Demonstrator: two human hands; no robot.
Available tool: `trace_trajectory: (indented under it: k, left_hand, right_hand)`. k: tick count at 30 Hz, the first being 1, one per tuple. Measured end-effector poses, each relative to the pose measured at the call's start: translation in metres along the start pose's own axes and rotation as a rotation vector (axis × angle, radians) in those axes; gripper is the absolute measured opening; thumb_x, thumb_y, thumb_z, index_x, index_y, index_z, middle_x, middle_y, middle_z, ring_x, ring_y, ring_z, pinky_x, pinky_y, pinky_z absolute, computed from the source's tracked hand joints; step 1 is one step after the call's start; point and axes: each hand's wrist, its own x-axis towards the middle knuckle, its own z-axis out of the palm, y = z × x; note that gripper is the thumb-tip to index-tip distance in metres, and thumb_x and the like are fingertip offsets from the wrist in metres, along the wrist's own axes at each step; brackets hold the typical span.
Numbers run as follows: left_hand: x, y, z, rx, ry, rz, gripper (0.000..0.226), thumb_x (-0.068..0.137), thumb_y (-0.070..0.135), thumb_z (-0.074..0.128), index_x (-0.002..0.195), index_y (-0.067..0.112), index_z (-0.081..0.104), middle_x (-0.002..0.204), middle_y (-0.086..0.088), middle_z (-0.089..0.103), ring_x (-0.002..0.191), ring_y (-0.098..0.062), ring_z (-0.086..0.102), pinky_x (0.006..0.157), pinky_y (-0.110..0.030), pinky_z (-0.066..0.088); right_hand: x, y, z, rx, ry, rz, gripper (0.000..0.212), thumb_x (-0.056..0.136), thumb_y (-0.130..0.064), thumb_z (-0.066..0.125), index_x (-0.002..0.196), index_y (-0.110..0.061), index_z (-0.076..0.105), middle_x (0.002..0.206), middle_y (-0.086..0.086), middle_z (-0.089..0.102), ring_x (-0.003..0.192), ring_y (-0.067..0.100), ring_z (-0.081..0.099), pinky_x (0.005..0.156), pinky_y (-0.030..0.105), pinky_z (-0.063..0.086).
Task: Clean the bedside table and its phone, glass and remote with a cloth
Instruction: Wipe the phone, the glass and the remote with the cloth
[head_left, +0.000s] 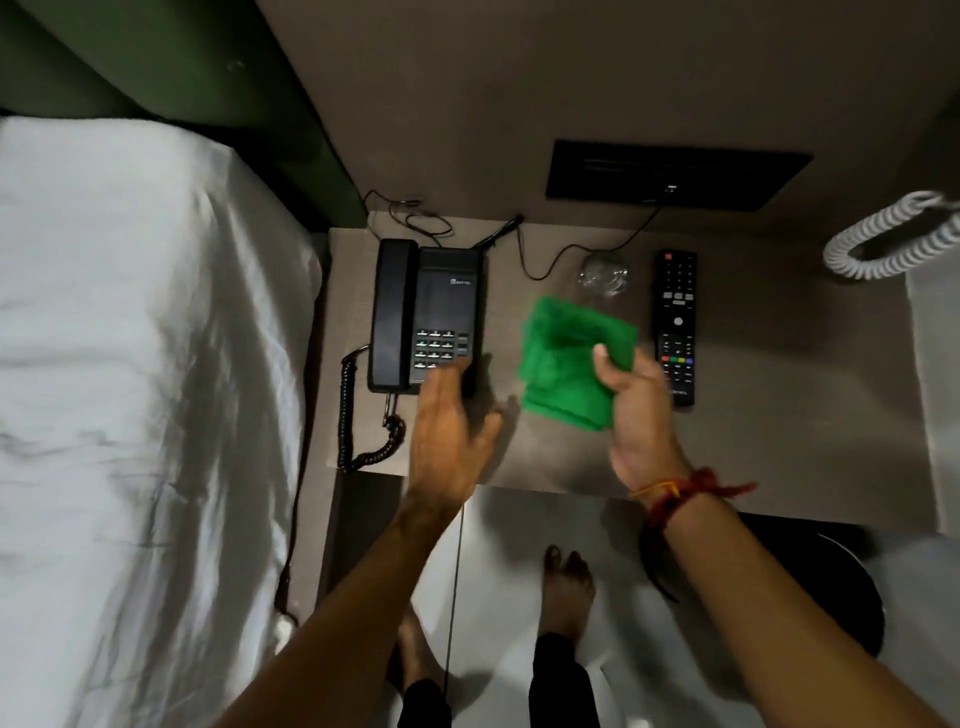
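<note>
Head view, looking down on a grey-brown tabletop (779, 415) beside a bed with white sheets (130, 364).

Right hand (636, 410): grasping a folded green cloth (566, 358), thumb on top, fingers underneath. The cloth is over the middle of the tabletop, between the phone and the remote; cannot tell whether its underside touches the surface. Red and yellow threads (680, 491) are tied at this wrist.

Left hand (449, 441): released, fingers spread and extended, holding nothing. Fingertips are at the near right corner of the phone (426, 317), just by the keypad; contact itself cannot be confirmed, the hand is motion-blurred.

Phone: black, at the left side of the tabletop, handset seated in its cradle along the left edge. Its coiled cord (348, 415) loops down at the near left corner of the tabletop.

Glass (602, 275): clear, standing toward the back of the tabletop, just behind the cloth and left of the remote. Faint and hard to read in detail.

Remote (675, 327): black, lying flat, lengthwise front to back, just right of the right hand and the cloth.

Thin black cables (540, 260) run across the back of the tabletop up to a dark wall panel (675, 174). A white coiled cord (893, 239) shows at the right edge. Bare feet (569, 587) on a pale floor below.
</note>
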Motion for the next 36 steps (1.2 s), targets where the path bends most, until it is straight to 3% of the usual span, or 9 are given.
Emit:
trace_trajectory:
  k: [5,8,15,21,26,28,31,34,36]
  left_hand:
    - [0.065,0.070,0.058,-0.416,-0.089,-0.137,0.102,0.074,0.033,0.091,0.155,0.016,0.033,0.156,-0.001,0.044,0.144,-0.014,0.043,0.122,-0.032,0.036]
    - [0.099,0.092,0.087,-0.529,-0.134,-0.204,0.109,0.069,0.018,0.095,0.157,0.014,0.030,0.157,-0.004,0.043,0.146,-0.018,0.041,0.123,-0.028,0.032]
    - [0.115,0.095,0.115,-0.475,-0.094,-0.155,0.067,0.076,-0.007,0.081,0.136,-0.002,0.053,0.128,-0.023,0.067,0.119,-0.038,0.066,0.102,-0.045,0.056]
    - [0.113,0.098,0.107,-0.670,0.033,-0.238,0.025,0.107,0.014,0.044,0.118,0.010,0.066,0.102,-0.009,0.079,0.092,-0.019,0.077,0.079,-0.034,0.064]
    - [0.122,0.094,0.074,-0.886,-0.018,-0.483,0.044,0.111,0.025,0.032,0.113,0.002,0.069,0.096,-0.016,0.076,0.087,-0.028,0.076,0.080,-0.038,0.064]
    - [0.125,0.092,0.062,-0.881,-0.082,-0.458,0.029,0.107,0.023,0.047,0.121,0.003,0.062,0.113,-0.019,0.070,0.104,-0.035,0.069,0.097,-0.048,0.056]
    - [0.123,0.081,0.053,-0.869,-0.191,-0.418,0.017,0.093,0.011,0.070,0.109,0.007,0.070,0.101,-0.011,0.074,0.093,-0.028,0.069,0.098,-0.049,0.054]
    - [0.114,0.080,0.046,-1.092,-0.400,-0.462,0.008,0.094,0.008,0.067,0.101,0.014,0.068,0.106,-0.010,0.073,0.100,-0.022,0.069,0.106,-0.044,0.053]
    - [0.109,0.085,0.049,-1.030,-0.471,-0.443,0.013,0.094,0.005,0.066,0.104,0.012,0.068,0.109,-0.011,0.072,0.103,-0.022,0.069,0.105,-0.043,0.054]
  right_hand:
    - [0.022,-0.042,-0.057,0.015,0.313,-0.058,0.024,0.101,-0.004,0.052,0.122,-0.006,0.065,0.099,0.006,0.073,0.083,0.021,0.072,0.077,0.038,0.062]
    - [0.045,-0.062,-0.064,-0.190,0.288,-0.174,0.029,0.102,-0.002,0.052,0.129,-0.002,0.061,0.110,0.009,0.067,0.091,0.020,0.068,0.085,0.040,0.059]
    - [0.077,-0.083,-0.025,-0.985,0.056,-0.577,0.042,0.097,-0.008,0.057,0.139,-0.012,0.056,0.134,0.009,0.067,0.125,0.024,0.062,0.099,0.024,0.047]
    - [0.067,-0.069,-0.018,-1.522,-0.367,-0.812,0.071,0.085,0.017,0.045,0.152,-0.007,0.042,0.166,0.005,0.034,0.158,0.026,0.020,0.130,0.049,0.017]
    - [0.053,-0.060,-0.049,-1.276,-0.600,-0.852,0.074,0.073,0.015,0.038,0.143,-0.007,0.051,0.160,0.004,0.045,0.154,0.020,0.032,0.130,0.039,0.022]
    - [0.051,-0.056,-0.057,-0.955,-0.497,-0.662,0.058,0.086,0.010,0.043,0.140,-0.008,0.054,0.150,0.005,0.056,0.143,0.016,0.049,0.124,0.036,0.035]
    - [0.058,-0.060,-0.057,-0.506,-0.132,-0.451,0.040,0.099,-0.004,0.050,0.139,0.000,0.050,0.136,0.011,0.063,0.127,0.026,0.062,0.111,0.047,0.050]
    - [0.071,-0.072,-0.045,-0.515,0.009,-0.495,0.040,0.099,-0.003,0.051,0.139,-0.001,0.050,0.141,0.013,0.060,0.129,0.022,0.059,0.111,0.036,0.051]
    - [0.072,-0.077,-0.030,-0.615,-0.068,-0.524,0.041,0.099,0.000,0.051,0.140,-0.006,0.051,0.146,0.011,0.057,0.132,0.019,0.056,0.103,0.012,0.048]
